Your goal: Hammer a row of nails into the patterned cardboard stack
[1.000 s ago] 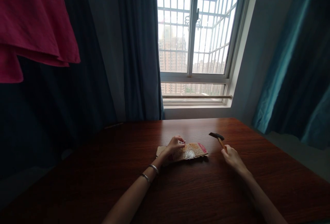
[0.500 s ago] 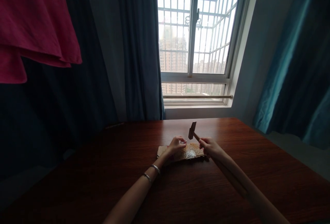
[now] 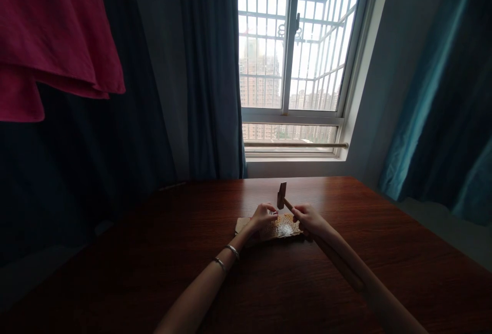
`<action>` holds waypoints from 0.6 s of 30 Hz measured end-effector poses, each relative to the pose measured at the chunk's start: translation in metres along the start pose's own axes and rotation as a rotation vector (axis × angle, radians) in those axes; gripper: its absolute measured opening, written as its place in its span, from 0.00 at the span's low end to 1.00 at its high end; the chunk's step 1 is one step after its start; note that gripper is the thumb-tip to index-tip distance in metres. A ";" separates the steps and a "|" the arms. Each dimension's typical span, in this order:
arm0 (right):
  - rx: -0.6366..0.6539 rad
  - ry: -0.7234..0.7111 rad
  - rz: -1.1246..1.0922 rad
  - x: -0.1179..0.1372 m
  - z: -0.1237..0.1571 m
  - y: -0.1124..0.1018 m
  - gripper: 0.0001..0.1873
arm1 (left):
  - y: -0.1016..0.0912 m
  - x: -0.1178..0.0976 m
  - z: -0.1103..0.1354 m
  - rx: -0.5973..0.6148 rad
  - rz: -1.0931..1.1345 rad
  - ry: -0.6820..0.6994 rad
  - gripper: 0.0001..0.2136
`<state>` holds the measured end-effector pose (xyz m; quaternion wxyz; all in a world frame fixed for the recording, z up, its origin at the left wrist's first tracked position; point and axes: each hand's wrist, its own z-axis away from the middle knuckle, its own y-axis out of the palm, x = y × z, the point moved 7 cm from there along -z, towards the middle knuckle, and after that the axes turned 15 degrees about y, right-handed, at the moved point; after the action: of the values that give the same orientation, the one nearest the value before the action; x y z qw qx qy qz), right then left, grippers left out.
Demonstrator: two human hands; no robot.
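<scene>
My right hand point(image 3: 310, 218) is wrapped round the wooden handle of a hammer point(image 3: 282, 195), whose dark metal head is raised just above and right of my left fingertips. My left hand point(image 3: 264, 216) is closed in a pinch over a flat board point(image 3: 286, 225) with a spotted orange, shiny top and a tan left end. A small nail point(image 3: 277, 212) shows at the fingertips, its lower part hidden. Several more thin nails point(image 3: 271, 213) stand just behind those fingers. The board lies flat on the brown wooden table point(image 3: 184, 272), partly covered by my left hand.
Beyond the table's far edge is a barred window point(image 3: 284, 113) with a rail across its lower part. Dark blue curtains point(image 3: 213, 93) hang on both sides. A pink cloth point(image 3: 65, 32) hangs at the upper left.
The hammer has moved a little left, closer to my left fingertips, with my right hand. My left hand keeps its pinch over the board. The view has shifted slightly.
</scene>
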<state>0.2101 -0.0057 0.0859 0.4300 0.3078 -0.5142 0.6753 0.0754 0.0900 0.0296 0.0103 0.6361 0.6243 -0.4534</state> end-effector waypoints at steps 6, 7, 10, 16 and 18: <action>0.006 -0.004 0.005 0.003 0.000 0.003 0.13 | 0.001 0.001 0.000 0.012 -0.012 -0.037 0.08; 0.004 -0.008 0.002 0.004 0.000 0.003 0.13 | 0.001 0.001 0.000 0.011 -0.010 -0.034 0.08; -0.013 -0.034 -0.024 0.004 0.000 0.002 0.13 | 0.001 0.002 -0.001 0.010 -0.002 -0.040 0.08; -0.014 -0.002 -0.011 0.003 0.001 0.004 0.13 | 0.001 0.009 0.001 -0.008 -0.043 -0.112 0.09; -0.022 -0.013 -0.025 0.004 0.001 0.004 0.13 | 0.001 0.010 0.001 -0.010 -0.039 -0.136 0.09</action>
<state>0.2048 -0.0055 0.0881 0.4383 0.3137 -0.5206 0.6622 0.0739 0.0969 0.0227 0.0471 0.5915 0.6368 -0.4924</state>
